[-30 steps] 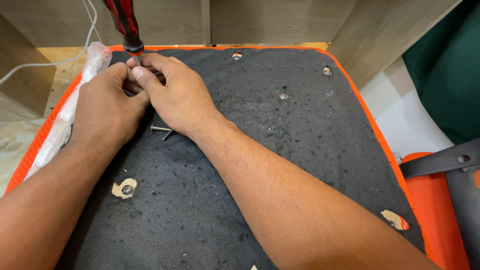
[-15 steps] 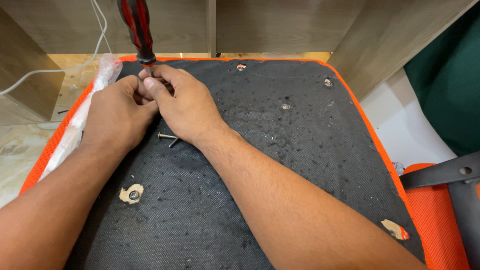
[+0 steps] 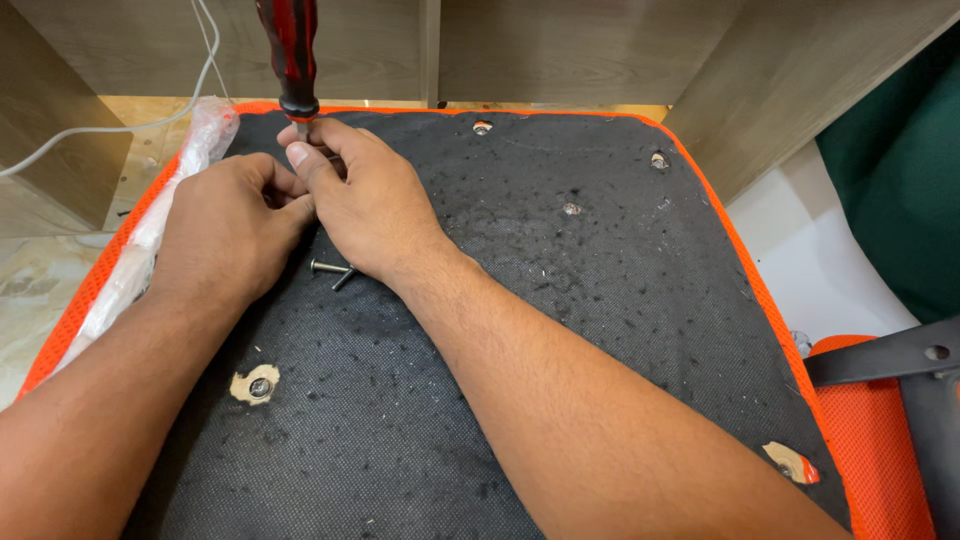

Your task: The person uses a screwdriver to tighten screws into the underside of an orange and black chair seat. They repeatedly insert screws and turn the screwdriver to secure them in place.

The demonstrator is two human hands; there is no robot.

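Observation:
A red and black screwdriver (image 3: 290, 55) stands upright at the far left of a black fabric panel with an orange rim (image 3: 560, 330). My right hand (image 3: 365, 200) pinches its metal shaft just below the handle. My left hand (image 3: 225, 225) lies curled beside it, fingers closed near the shaft's tip; what it grips is hidden. Two loose dark screws (image 3: 333, 270) lie on the fabric under my right wrist.
Torn screw holes show in the panel at the near left (image 3: 255, 384), near right (image 3: 790, 463) and along the far edge (image 3: 482, 127). A clear plastic wrap (image 3: 150, 225) lies along the left rim. Wooden boards (image 3: 560, 45) stand behind. A black metal bracket (image 3: 890, 352) sits at right.
The view has shifted slightly, so hands and screwdriver sit lower in frame. The hands keep the same hold on the screwdriver shaft.

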